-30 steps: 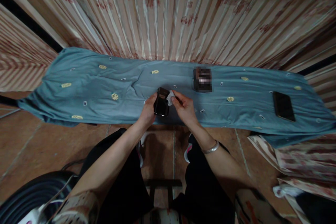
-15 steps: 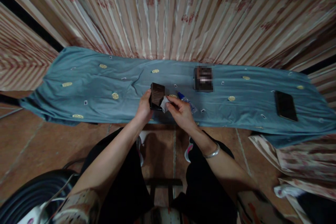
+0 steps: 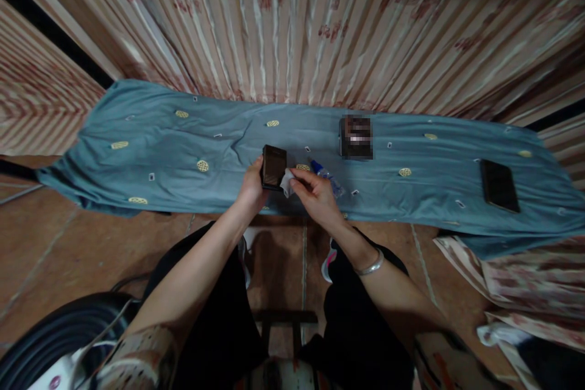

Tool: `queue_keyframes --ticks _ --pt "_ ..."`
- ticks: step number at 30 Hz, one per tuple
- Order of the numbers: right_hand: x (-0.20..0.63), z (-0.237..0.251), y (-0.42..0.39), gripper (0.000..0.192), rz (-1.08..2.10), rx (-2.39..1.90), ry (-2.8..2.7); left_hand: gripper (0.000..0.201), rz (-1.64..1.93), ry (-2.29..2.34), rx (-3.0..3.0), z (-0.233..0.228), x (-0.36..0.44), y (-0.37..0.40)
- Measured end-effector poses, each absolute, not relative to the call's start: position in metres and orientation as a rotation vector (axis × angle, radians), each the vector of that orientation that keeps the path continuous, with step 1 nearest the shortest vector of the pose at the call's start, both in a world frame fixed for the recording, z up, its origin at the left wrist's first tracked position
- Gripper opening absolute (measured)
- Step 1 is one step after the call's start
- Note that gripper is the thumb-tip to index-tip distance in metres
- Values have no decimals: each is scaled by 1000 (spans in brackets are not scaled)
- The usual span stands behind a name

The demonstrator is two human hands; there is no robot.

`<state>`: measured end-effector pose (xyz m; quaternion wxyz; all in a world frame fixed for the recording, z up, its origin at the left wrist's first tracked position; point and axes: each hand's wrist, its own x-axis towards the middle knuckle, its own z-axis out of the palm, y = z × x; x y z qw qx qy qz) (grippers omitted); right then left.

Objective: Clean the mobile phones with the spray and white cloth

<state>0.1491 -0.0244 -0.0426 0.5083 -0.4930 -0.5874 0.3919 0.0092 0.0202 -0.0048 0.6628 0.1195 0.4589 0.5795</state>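
My left hand (image 3: 254, 184) holds a dark phone (image 3: 273, 167) by its left edge, screen up, just above the blue cloth (image 3: 183, 152). My right hand (image 3: 315, 195) pinches a small white wipe (image 3: 286, 181) against the phone's lower right corner. A small clear bottle with a blue cap (image 3: 325, 173) lies on the cloth just beyond my right hand.
A blurred dark box (image 3: 356, 138) stands on the cloth behind the bottle. A second dark phone (image 3: 499, 185) lies flat at the far right. Striped curtains (image 3: 292, 24) hang behind. Patterned fabric (image 3: 516, 283) lies on the tiled floor at the right.
The phone has been tipped from a steep upright tilt to lie flatter with its screen up. My right hand moved to its corner, which uncovered the bottle.
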Motion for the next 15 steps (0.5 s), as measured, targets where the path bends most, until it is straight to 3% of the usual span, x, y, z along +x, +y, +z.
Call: queue_keyframes --ticks 8,15 --pt "144 -41 -32 35 1068 -1129 -1417 40 1265 1056 167 8 4 24" --pt "148 -33 -38 29 878 -1195 -1572 44 1180 1039 139 8 4 23"
